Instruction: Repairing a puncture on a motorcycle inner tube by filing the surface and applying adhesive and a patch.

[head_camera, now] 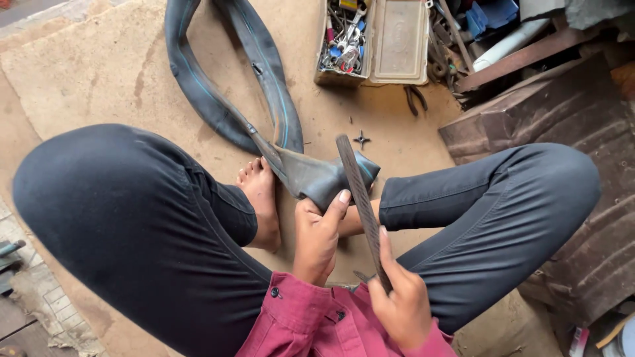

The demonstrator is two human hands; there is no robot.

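I sit cross-legged on a brown mat. My left hand [317, 235] pinches a folded part of a black rubber inner tube [311, 175], with the thumb pressed on the fold. The rest of the tube [225, 79] loops away across the mat toward the top. My right hand [400, 301] grips the lower end of a long dark metal file [357, 192]. The file slants up and its upper part lies across the folded rubber, next to my left thumb.
An open metal toolbox [374, 43] full of tools stands at the top, with its lid laid back. Pliers [415, 98] and a small cross-shaped metal piece [361, 139] lie on the mat. Dark rusty metal sheets [569, 132] crowd the right side. My bare foot [261, 198] rests beside the tube.
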